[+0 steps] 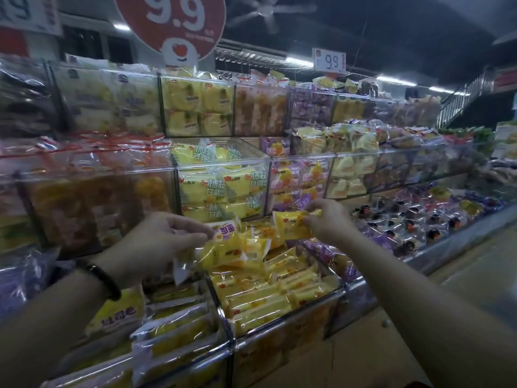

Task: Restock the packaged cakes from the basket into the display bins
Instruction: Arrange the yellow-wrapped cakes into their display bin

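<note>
Over the lowest tier of a shop's cake display, both hands work above a clear bin (282, 322) packed with rows of yellow packaged cakes (260, 298) lying on edge. Left hand (165, 236): fingers curled, thumb and fingertips pinching the top edge of a yellow cake packet (223, 247) that hangs down over the bin's back left corner; more wrappers seem bunched under it, count unclear. Dark beaded bracelet (103, 278) on that wrist. Right hand (327, 219): fingers drawn together, pinching the right end of a second yellow packet (291, 224), held roughly level, above the bin's rear, clear of the stacked cakes. The two held packets are near each other but apart. Behind the hands, middle-tier acrylic bin of yellow-green packets (221, 189); just right of it a bin of purple-and-yellow packets (296, 177). Top tier holds more yellow cakes (195, 107). Round red "9.9" sign (170, 21) overhead; small "9.9" price card (328, 60) further right. Dark-topped pastries in clear wrap (419, 222) fill the low tray to the right.
</note>
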{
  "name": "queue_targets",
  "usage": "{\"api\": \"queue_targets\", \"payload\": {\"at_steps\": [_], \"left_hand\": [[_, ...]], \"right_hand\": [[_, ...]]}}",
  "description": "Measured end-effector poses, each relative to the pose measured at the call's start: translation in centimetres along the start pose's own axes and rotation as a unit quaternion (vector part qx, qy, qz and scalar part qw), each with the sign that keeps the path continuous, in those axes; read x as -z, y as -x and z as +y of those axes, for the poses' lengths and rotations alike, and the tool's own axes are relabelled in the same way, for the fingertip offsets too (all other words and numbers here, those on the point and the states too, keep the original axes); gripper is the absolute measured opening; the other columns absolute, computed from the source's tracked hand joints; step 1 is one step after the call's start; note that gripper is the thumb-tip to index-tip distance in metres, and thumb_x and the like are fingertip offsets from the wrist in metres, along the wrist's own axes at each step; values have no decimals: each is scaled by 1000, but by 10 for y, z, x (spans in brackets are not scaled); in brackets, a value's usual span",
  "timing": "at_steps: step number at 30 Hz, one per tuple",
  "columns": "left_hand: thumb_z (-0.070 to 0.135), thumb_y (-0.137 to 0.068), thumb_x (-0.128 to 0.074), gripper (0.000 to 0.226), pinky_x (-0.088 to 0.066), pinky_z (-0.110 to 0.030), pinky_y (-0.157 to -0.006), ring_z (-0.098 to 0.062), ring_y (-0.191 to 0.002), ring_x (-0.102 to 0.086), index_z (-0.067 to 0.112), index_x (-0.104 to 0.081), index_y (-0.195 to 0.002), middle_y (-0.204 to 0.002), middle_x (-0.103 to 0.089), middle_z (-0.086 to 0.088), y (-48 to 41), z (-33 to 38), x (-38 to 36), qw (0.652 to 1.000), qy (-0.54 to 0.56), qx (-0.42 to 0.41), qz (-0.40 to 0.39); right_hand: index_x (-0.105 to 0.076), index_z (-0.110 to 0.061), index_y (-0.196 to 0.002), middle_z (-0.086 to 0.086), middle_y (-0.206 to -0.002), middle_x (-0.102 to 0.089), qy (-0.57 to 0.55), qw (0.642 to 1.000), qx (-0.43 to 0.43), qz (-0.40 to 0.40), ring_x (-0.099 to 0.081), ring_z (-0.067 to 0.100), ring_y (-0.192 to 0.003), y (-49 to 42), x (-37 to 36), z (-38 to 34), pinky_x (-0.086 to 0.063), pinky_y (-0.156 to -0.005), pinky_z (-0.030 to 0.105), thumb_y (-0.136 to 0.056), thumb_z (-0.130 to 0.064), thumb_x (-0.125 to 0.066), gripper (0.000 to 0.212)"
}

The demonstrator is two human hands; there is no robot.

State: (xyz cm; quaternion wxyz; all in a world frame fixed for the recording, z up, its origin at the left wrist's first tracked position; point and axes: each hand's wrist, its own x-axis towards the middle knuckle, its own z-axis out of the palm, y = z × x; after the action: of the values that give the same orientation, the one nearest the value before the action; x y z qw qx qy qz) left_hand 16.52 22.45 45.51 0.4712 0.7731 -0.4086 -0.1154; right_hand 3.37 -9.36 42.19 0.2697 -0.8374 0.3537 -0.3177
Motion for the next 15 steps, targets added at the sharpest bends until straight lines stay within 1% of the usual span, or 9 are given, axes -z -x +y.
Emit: {"api": "queue_targets", "payload": {"at_steps": [2, 3, 4, 5, 6, 9, 11, 13, 15], "left_hand": [[17, -93, -72, 17, -58, -30, -72, -16, -91, -74, 28, -85, -95, -103, -80, 5, -1, -3, 13, 1000, -8, -8, 9], [17, -92, -73, 17, -59, -34, -82, -16, -98, -74, 28, -85, -95, -104, -80, 7, -1, -3, 19, 1000, -8, -6, 14], [18, -91, -73, 17, -59, -38, -89, -15, -101, -74, 29, -85, -96, -105, -80, 7, -1, -6, 26, 1000, -13, -8, 10], [20, -90, -73, 16, -59, -40, -91, -14, -101, -75, 30, -84, -97, -106, -80, 8, 0, -7, 32, 1000, -20, -10, 4], [22, -90, -74, 16, -59, -39, -89, -12, -99, -75, 31, -84, -99, -107, -80, 7, 0, -9, 37, 1000, -27, -15, -4], [19, -86, -76, 26, -59, -37, -76, -17, -89, -78, 31, -80, -108, -107, -80, -1, 3, -16, 47, 999, 7, -28, -19], [21, -78, -82, 39, -60, -47, -84, -28, -97, -78, 32, -76, -114, -112, -79, -6, 4, -23, 53, 998, 52, -22, -30], [31, -68, -91, 51, -59, -53, -90, -31, -103, -77, 36, -75, -117, -117, -78, -3, 3, -32, 58, 999, 39, -15, -29], [27, -71, -91, 50, -59, -56, -92, -31, -104, -76, 33, -75, -118, -118, -77, -2, 2, -38, 63, 999, 32, -6, -17]], "right_hand": [[-68, -35, -104, 10, -139, -52, 41, 999, 12, -32, -71, 24, -93, -8, -13, -4, -64, -78, 39, -95, -31, -74, 12], [-68, -37, -104, 10, -139, -52, 57, 997, 25, -54, -73, 23, -91, -12, -20, -6, -64, -76, 37, -95, -33, -75, 12], [-70, -35, -107, 8, -137, -54, 60, 994, 43, -77, -74, 20, -86, -12, -26, -9, -63, -69, 31, -95, -33, -74, 13], [-72, -32, -112, 5, -135, -57, 55, 992, 62, -98, -74, 18, -84, -11, -32, -12, -61, -62, 26, -96, -32, -74, 17], [-73, -29, -117, 3, -135, -58, 51, 989, 77, -114, -73, 18, -90, -9, -37, -14, -59, -62, 26, -96, -32, -74, 21], [-70, -26, -129, 3, -140, -60, 71, 988, 94, -97, -62, 24, -119, -3, -49, -16, -59, -95, 40, -94, -34, -77, 37], [-64, -24, -138, 4, -140, -60, 84, 987, 85, -107, -60, 25, -122, 2, -49, -17, -56, -101, 45, -96, -36, -74, 45], [-62, -21, -139, 4, -133, -63, 72, 988, 77, -109, -65, 23, -111, 6, -45, -16, -60, -91, 42, -97, -37, -72, 46], [-64, -15, -131, 2, -115, -65, 12, 994, 69, -80, -68, 19, -91, 10, -35, -19, -61, -71, 34, -100, -31, -67, 34]]}}
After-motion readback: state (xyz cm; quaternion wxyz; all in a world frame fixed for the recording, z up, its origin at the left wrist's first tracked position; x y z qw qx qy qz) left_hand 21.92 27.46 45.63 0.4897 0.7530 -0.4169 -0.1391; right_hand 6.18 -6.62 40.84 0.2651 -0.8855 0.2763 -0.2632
